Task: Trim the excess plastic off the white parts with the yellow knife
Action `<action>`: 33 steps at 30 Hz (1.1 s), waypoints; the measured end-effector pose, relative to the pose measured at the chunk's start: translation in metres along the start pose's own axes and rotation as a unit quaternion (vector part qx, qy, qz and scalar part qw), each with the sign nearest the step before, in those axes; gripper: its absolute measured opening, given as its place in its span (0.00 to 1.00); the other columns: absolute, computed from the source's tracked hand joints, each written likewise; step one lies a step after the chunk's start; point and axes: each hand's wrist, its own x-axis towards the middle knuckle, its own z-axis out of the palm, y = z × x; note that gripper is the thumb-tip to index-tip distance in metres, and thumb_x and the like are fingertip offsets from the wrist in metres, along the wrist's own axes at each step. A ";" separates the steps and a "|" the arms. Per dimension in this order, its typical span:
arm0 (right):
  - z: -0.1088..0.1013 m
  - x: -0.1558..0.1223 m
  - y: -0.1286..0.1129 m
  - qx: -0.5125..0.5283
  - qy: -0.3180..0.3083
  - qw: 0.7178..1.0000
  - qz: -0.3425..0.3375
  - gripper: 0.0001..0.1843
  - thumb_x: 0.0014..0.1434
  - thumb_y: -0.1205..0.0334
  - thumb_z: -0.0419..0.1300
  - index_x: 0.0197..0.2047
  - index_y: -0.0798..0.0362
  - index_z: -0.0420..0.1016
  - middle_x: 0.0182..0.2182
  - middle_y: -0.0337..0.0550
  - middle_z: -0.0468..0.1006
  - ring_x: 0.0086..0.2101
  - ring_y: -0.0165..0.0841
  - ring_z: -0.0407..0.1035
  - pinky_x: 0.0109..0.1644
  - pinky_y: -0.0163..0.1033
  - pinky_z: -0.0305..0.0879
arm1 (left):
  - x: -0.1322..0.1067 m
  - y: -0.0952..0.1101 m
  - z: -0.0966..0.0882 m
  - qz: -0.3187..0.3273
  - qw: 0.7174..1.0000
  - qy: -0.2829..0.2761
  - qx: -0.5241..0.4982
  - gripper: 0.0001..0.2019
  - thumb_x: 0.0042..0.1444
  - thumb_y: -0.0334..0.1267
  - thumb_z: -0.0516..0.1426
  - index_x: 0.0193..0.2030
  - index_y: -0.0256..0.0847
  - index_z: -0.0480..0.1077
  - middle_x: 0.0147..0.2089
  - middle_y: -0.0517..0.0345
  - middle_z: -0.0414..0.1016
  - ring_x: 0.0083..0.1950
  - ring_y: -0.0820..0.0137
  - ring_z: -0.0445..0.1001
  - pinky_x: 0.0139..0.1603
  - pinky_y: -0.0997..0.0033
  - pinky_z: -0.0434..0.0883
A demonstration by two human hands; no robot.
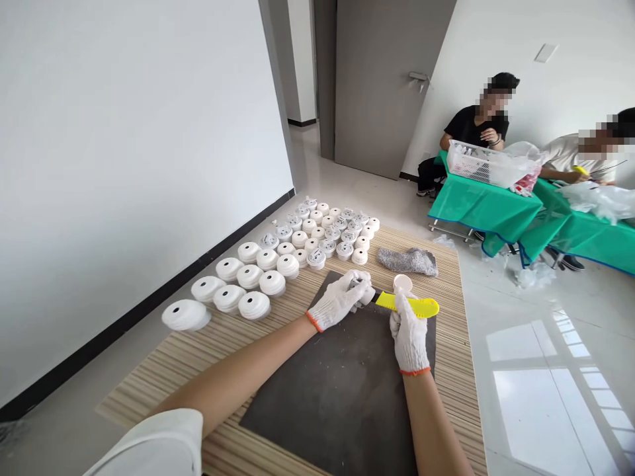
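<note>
Both my hands wear white knit gloves with orange cuffs. My left hand (342,297) is closed around a small white round part, held over the dark grey mat (337,390). Wrapped around the yellow handle of a knife (414,305), my right hand (409,334) keeps the tool pointing left toward that part. A small white cap (402,283) lies on the mat just behind the knife. Rows of white round housings (258,277) stand to the left of my hands on the striped board (451,277).
A grey cloth (407,260) lies on the board behind the mat. Two people sit at green-covered tables (483,206) at the back right, with a white basket (473,164) and plastic bags. A grey door (377,86) stands behind; a white wall runs along the left.
</note>
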 end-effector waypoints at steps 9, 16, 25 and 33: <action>-0.004 0.002 -0.001 0.023 -0.025 0.999 -0.017 0.26 0.49 0.43 0.73 0.40 0.52 0.71 0.13 0.22 0.52 0.13 0.20 0.42 0.14 0.27 0.39 | -0.006 0.015 0.001 -0.014 1.000 0.003 0.002 0.19 0.62 0.53 0.54 0.51 0.44 0.74 0.34 0.58 0.78 0.29 0.72 0.76 0.29 0.74 0.75; -0.008 0.007 0.005 -0.006 -0.068 0.996 -0.053 0.25 0.54 0.40 0.67 0.42 0.53 0.74 0.13 0.23 0.51 0.12 0.21 0.41 0.13 0.28 0.38 | -0.001 0.006 0.000 -0.003 1.000 0.017 -0.024 0.17 0.62 0.54 0.55 0.46 0.45 0.75 0.35 0.59 0.79 0.29 0.73 0.76 0.28 0.75 0.75; -0.012 0.004 0.005 -0.043 -0.096 0.992 -0.069 0.20 0.61 0.41 0.63 0.39 0.51 0.71 0.14 0.24 0.51 0.13 0.21 0.43 0.14 0.29 0.39 | 0.004 -0.002 0.000 -0.008 0.997 0.002 -0.070 0.16 0.59 0.54 0.57 0.42 0.45 0.75 0.34 0.59 0.78 0.29 0.72 0.75 0.28 0.75 0.74; -0.015 0.005 0.008 -0.075 -0.087 0.992 -0.051 0.22 0.61 0.40 0.63 0.29 0.49 0.67 0.13 0.27 0.50 0.13 0.23 0.45 0.13 0.31 0.41 | 0.000 0.002 -0.006 0.006 0.996 0.007 -0.094 0.12 0.59 0.48 0.60 0.42 0.43 0.76 0.34 0.59 0.80 0.31 0.74 0.73 0.36 0.75 0.72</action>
